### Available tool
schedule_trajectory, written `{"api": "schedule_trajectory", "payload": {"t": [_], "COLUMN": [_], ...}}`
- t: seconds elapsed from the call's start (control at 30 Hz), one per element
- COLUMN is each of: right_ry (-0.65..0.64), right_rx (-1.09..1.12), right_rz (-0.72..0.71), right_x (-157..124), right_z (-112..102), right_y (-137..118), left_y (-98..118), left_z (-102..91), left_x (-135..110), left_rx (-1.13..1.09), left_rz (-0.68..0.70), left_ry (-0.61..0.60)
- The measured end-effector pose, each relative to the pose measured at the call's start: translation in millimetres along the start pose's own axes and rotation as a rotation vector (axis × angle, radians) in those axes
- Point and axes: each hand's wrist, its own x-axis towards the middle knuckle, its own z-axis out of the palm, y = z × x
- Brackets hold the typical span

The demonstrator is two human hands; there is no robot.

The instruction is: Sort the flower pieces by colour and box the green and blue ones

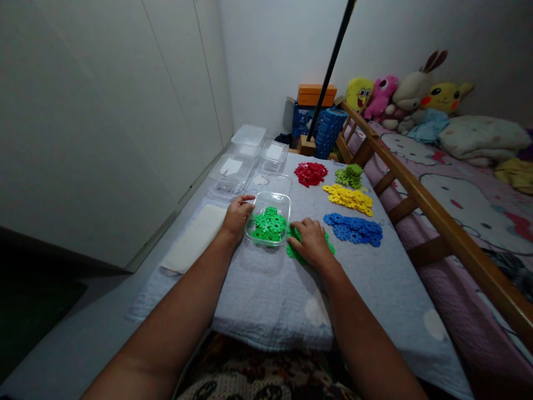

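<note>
A clear plastic box (281, 199) sits on the grey quilted mat (375, 278), partly filled with dark green snowflake pieces (268, 224). My left hand (236, 215) grips the box's left rim with curled fingers. My right hand (310, 241) lies just right of the box, fingers bent down over a pile of the same dark green pieces (293, 251) on the mat. Most of that pile is hidden under the hand, so I cannot see which pieces the fingers hold.
Farther back lie piles of red (310, 173), light green (350, 175), yellow (348, 199) and blue pieces (355, 229). Several empty clear boxes (249, 150) stand at the back left. A wooden bed rail (433, 211) runs along the right; a black pole (328, 72) rises behind.
</note>
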Motion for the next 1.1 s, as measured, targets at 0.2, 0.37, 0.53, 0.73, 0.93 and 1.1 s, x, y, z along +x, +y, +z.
{"api": "schedule_trajectory", "payload": {"t": [0.2,0.37,0.53,0.73,0.93,1.1], "right_ry": [0.013,0.04,0.075,0.227,0.493,0.601], "right_rx": [-0.015,-0.003,0.004,0.094,0.379,0.497], "right_rz": [0.04,0.0,-0.029,-0.005,0.01,-0.071], "right_x": [5.4,6.8,9.0,11.3,8.6,2.4], "right_z": [3.2,5.1,5.8,3.7,-4.6,-10.0], "right_y": [-1.9,-0.5,-0.5,3.9,5.3,-9.2], "left_y": [-1.4,-1.8,-0.9,0.3,0.3,-1.6], "left_z": [-0.6,-1.3,-0.5,-0.2,-0.4,-0.7], "left_x": [0.8,0.8,0.7,0.2,0.4,1.0], "left_rx": [0.004,0.009,0.002,-0.001,0.012,0.011], "left_rz": [0.002,0.009,-0.002,-0.003,-0.006,0.008], "left_ry": [-0.008,-0.01,-0.006,-0.011,-0.012,-0.009]}}
